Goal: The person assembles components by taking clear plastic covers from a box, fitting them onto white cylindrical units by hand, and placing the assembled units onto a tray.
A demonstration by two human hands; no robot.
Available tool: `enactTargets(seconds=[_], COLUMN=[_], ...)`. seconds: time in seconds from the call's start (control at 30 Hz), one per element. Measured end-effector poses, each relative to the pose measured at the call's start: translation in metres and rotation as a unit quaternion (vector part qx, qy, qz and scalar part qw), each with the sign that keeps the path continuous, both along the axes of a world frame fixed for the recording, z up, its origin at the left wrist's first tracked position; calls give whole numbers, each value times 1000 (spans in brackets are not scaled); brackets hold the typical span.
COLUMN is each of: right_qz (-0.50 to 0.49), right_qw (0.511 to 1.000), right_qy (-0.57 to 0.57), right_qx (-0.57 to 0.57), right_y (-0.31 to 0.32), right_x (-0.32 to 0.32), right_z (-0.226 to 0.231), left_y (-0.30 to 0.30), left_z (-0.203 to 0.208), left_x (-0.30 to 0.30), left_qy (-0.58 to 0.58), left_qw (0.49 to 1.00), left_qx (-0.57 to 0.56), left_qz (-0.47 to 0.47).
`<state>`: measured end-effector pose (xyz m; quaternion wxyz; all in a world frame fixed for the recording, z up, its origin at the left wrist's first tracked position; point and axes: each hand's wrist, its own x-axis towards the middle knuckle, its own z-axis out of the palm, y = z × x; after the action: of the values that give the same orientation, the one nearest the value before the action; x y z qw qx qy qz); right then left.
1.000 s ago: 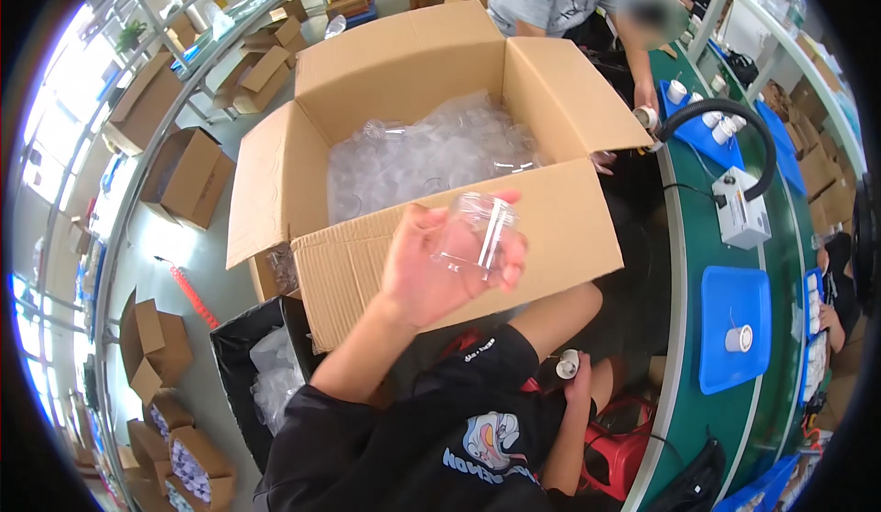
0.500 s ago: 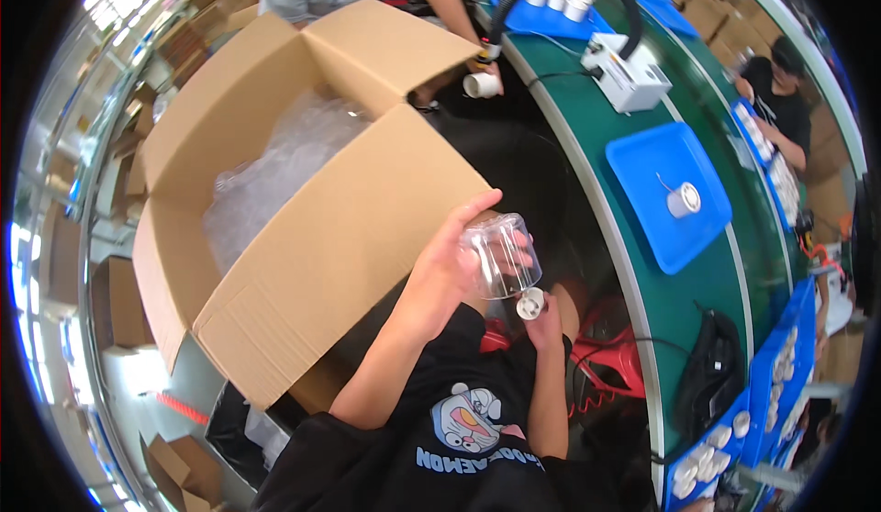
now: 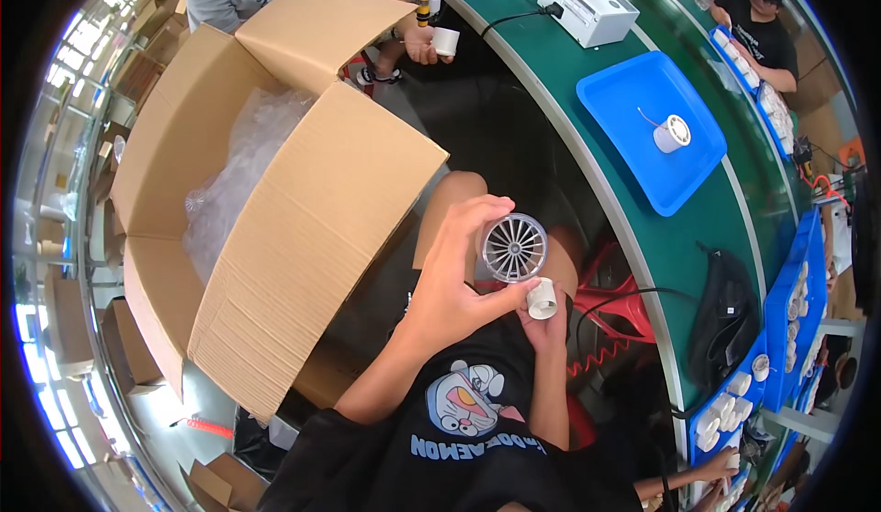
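My left hand (image 3: 447,278) grips a clear plastic cup (image 3: 514,248) by its sides. Its round face, with thin spokes fanning out from a centre hub, is turned up toward me. Just below it, my right hand (image 3: 548,330) holds a small white cylinder (image 3: 541,301) whose open end faces me. The cup and the cylinder are very close together; whether they touch, I cannot tell. My left thumb reaches over toward the cylinder, and the right fingers are partly hidden behind it.
A large open carton (image 3: 312,237) with clear plastic bags (image 3: 243,168) stands at left. The green bench (image 3: 551,81) on the right carries a blue tray (image 3: 633,168) with one white cylinder, a white box device (image 3: 587,7) and a black pouch (image 3: 720,319). A co-worker's hand (image 3: 422,46) holds a white cylinder.
The clear cup has turned from side-on to show its spoked face. The white cylinder has tilted so its opening points differently. My view has shifted, and another person's hand appears at lower right.
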<state>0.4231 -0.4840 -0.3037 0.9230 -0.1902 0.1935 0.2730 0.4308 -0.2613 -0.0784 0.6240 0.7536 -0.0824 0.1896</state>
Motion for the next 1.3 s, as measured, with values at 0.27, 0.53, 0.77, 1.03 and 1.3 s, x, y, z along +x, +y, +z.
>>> enactTargets(seconds=[0.27, 0.53, 0.77, 1.03, 1.3], right_qz=[24, 49, -20, -49, -79], right_qw=[992, 921, 855, 780, 834], right_qy=[-62, -309, -366, -461, -390], right_qx=[-104, -230, -367, -420, -381], right_y=[7, 4, 14, 25, 26], right_x=[4, -2, -9, -5, -2], right_z=[56, 160, 172, 176, 166], left_y=[-10, -4, -9, -12, -17], left_z=[-22, -23, -16, -26, -35], left_x=[3, 5, -3, -11, -12], left_qy=[134, 238, 245, 292, 312], left_qw=[903, 786, 823, 834, 805], left_qx=[-398, -553, -501, -460, -497], left_qz=[-94, -141, -110, -92, -86])
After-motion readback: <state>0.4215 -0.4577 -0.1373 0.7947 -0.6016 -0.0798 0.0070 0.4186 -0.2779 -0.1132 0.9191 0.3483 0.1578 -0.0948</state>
